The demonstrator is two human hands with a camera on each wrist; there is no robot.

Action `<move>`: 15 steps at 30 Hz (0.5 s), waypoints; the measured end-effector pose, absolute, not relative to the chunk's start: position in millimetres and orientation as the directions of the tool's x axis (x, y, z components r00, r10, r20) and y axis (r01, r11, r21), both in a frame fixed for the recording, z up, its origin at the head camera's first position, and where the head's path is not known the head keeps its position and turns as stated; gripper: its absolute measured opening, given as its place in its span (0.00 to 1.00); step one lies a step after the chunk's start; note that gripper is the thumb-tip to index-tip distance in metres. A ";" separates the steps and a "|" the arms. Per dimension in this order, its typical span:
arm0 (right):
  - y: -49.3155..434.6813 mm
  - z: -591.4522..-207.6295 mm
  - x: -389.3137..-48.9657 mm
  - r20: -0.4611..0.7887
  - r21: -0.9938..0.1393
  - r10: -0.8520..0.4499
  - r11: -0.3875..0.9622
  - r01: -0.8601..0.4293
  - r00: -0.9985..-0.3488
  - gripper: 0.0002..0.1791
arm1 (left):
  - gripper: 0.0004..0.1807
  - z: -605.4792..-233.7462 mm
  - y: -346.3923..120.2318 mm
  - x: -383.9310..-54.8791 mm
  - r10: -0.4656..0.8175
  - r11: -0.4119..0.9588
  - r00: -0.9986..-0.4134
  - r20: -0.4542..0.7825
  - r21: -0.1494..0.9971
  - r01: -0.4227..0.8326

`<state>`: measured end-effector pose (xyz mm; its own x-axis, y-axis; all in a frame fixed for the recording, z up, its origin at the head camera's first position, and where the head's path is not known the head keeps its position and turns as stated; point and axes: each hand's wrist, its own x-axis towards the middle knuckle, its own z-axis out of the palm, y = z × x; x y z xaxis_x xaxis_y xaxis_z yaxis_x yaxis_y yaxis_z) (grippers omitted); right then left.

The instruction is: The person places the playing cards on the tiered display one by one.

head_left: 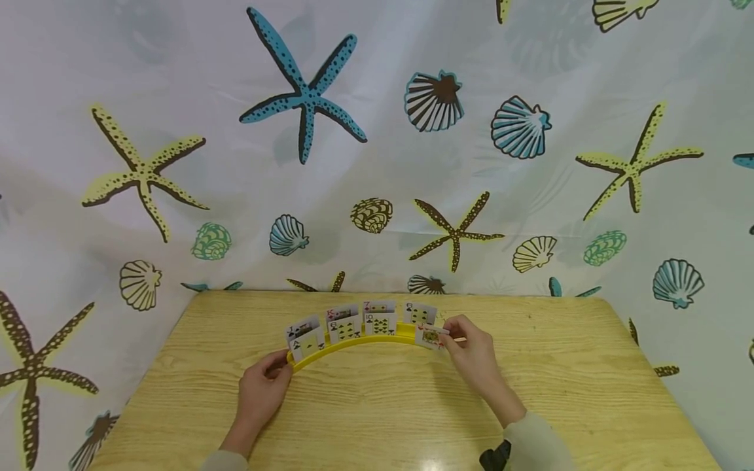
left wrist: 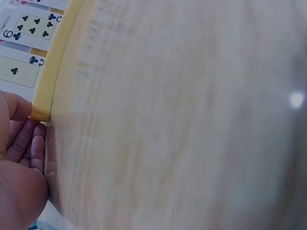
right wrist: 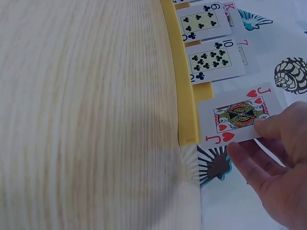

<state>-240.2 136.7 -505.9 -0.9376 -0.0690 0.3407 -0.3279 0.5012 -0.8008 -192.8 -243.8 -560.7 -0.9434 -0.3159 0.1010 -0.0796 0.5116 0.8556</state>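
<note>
A curved yellow card holder [head_left: 371,339] stands on the table with two rows of playing cards upright in it. My left hand [head_left: 263,387] pinches its left end, the thumb on top in the left wrist view. Between right thumb and fingers, my right hand [head_left: 474,350] holds the jack of hearts [right wrist: 240,115] at the holder's right end. The card's lower edge is at the holder; whether it sits in the slot I cannot tell. The front row has the ace of clubs [head_left: 308,345], six of clubs [head_left: 345,329] and ten of clubs [right wrist: 211,61].
Behind the front row stand a jack [head_left: 302,327], a king [head_left: 338,314], a seven [head_left: 377,305] and a black six [head_left: 419,314]. The wooden table [head_left: 377,412] ends at a pale curtain [head_left: 377,163] printed with shells and starfish.
</note>
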 end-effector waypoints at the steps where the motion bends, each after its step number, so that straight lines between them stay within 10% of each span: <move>1: 134.8 -506.1 -242.0 0.350 -0.797 -0.071 0.501 -0.337 -0.934 0.06 | 0.18 -560.5 -243.9 -192.7 -0.316 0.511 -0.944 0.101 0.856 -0.080; 15: 118.3 -505.9 -256.0 0.356 -0.785 -0.092 0.511 -0.351 -0.930 0.06 | 0.18 -562.4 -243.9 -192.7 -0.319 0.519 -0.942 0.103 0.851 -0.083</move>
